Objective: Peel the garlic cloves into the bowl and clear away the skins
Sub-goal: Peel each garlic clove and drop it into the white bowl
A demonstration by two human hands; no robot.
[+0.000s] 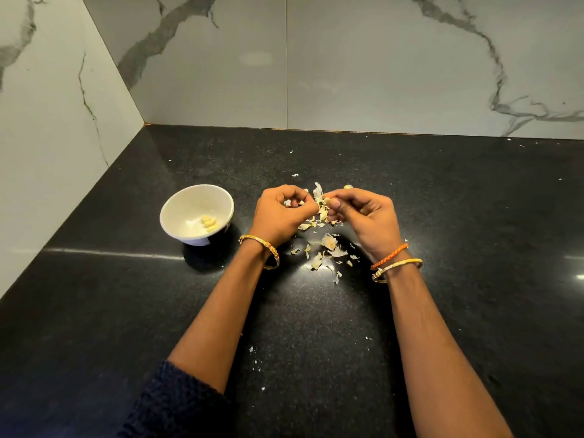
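Head view: left hand (278,213) and right hand (363,216) meet fingertip to fingertip, both pinching 1 garlic clove (322,202) with skin flaring toward 12 o'clock. The bowl (177,200) (about 3 peeled cloves inside) lies at 9 o'clock, nearer the left hand; loose skins (328,248) lie at 6 o'clock.

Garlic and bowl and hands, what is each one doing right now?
Bowl: upright on the counter, a few peeled cloves inside.
Garlic clove: held between both hands, skin partly off.
Left hand: fingers curled, pinching the clove.
Right hand: fingers curled, pinching the clove's skin.
Skins: scattered loose on the counter, not cleared.
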